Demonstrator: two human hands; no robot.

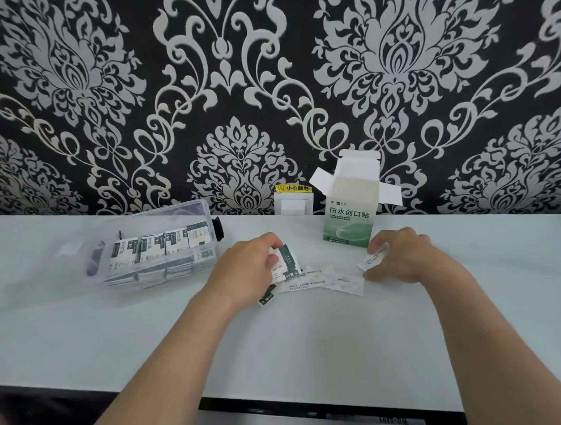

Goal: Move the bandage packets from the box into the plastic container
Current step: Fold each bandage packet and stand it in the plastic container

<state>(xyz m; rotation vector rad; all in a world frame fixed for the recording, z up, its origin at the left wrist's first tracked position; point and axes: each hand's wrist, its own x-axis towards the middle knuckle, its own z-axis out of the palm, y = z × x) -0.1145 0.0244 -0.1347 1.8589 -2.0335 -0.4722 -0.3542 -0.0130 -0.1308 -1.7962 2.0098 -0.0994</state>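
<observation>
A green-and-white bandage box (349, 221) stands upright near the wall with its top flaps open. At the left sits a clear plastic container (156, 255), filled with rows of bandage packets (162, 244). My left hand (248, 265) is closed around a small stack of packets (285, 264) at the table's centre. My right hand (406, 256) pinches a single white packet (372, 259) just in front of the box. Several loose packets (327, 280) lie flat on the table between my hands.
The container's clear lid (68, 248) lies flat at its left. A white wall socket (293, 204) with a yellow warning sticker sits behind the table, left of the box. The table's front edge (296, 401) runs along the bottom, above a dark drawer.
</observation>
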